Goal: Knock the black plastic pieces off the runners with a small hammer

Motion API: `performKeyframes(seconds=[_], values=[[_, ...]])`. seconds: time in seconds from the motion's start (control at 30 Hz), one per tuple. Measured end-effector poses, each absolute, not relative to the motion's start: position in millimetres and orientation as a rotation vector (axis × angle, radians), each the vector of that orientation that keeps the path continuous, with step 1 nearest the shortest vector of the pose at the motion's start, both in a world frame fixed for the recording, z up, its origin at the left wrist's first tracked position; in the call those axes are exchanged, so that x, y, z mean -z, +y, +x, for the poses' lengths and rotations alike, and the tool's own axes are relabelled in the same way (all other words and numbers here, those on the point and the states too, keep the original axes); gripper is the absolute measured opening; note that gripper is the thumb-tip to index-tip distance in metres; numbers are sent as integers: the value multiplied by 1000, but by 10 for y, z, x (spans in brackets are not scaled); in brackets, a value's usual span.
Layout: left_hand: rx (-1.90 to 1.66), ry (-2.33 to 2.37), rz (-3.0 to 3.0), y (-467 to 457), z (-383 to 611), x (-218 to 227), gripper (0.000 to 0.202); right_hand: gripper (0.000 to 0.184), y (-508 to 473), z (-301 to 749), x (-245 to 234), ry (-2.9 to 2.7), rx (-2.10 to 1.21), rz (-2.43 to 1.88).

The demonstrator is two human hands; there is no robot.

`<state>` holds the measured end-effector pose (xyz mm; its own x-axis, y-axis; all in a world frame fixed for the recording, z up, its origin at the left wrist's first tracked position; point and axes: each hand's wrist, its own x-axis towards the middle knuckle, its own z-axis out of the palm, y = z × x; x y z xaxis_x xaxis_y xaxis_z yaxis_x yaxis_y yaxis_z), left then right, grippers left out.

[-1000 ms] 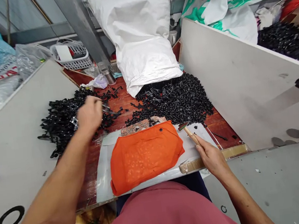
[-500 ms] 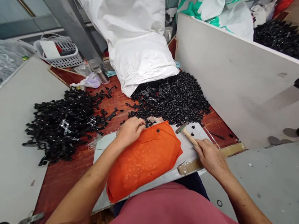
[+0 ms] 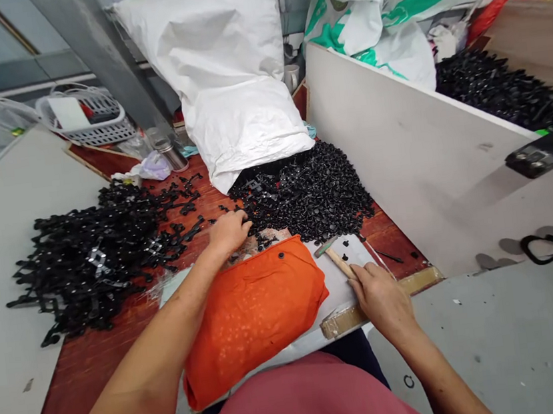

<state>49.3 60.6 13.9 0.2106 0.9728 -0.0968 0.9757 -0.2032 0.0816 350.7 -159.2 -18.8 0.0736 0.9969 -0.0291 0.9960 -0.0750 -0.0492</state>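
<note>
Black caps heap (image 3: 315,192) mostly untouched at our left hand (image 3: 229,231) fingertips; we are curling them together, right hand (image 3: 381,298) clamping hammer (image 3: 333,257).

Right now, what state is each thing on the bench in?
left hand, fingers curled into the edge of the loose black parts; grip hidden.
right hand, closed round the hammer handle.
hammer, head down on the grey board.
orange cloth, spread flat.
white sack, on its side, mouth at the parts.
</note>
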Motion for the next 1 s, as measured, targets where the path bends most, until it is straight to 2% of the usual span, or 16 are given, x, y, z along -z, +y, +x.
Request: performKeyframes(seconds=[0.2,0.43,0.63,0.77,0.87,1.0], values=[[279,2179,2237,568,-1,-208,50,28,-1318,3770,-98,-2128,-80,-2234],[289,2050,2114,184,-639,-81,38,27,-625,3401,-254,-2418,-202,-1964],[303,2169,2048,172,-343,38,53,28,-269,3036,-224,-2510,-82,-2039],[195,2168,2040,384,-43,129,67,45,-175,3050,-157,-2487,20,-2179],[111,2147,2045,519,103,180,67,53,-119,3096,-115,-2515,68,-2184],[-22,2276,1955,630,38,207,60,52,-94,3173,-77,-2562,83,-2185]])
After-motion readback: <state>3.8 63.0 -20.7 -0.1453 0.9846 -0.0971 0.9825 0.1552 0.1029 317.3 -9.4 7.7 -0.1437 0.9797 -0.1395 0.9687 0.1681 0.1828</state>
